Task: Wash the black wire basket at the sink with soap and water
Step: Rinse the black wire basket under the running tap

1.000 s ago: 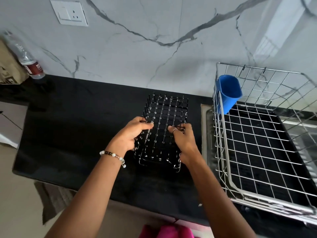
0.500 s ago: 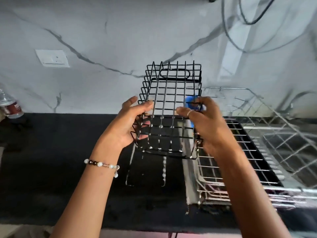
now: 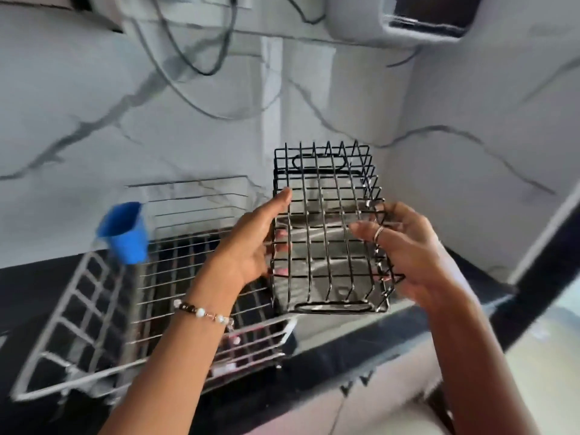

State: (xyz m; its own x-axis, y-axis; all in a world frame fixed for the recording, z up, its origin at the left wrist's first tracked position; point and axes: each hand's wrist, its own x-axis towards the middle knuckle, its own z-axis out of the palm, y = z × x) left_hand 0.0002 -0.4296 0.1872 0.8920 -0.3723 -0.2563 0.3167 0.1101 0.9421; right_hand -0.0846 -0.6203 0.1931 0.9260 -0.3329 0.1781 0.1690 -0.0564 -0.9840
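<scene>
Your silver dish rack [image 3: 94,312] sits on the black counter [image 3: 345,350] at the left, a blue cup [image 3: 124,233] hooked on its far rim. You hold the black wire basket [image 3: 326,227] in the air over the steel sink [image 3: 317,265] (seen through its wires). Your left hand [image 3: 251,249] grips its left side, thumb on top; your right hand [image 3: 411,249] curls its fingers around the right side.

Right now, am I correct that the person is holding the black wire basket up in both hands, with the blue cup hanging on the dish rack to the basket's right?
Not quite: the head view shows the blue cup on the dish rack to the left of the black wire basket, not its right. The rest holds: the left hand and right hand hold the basket up.
</scene>
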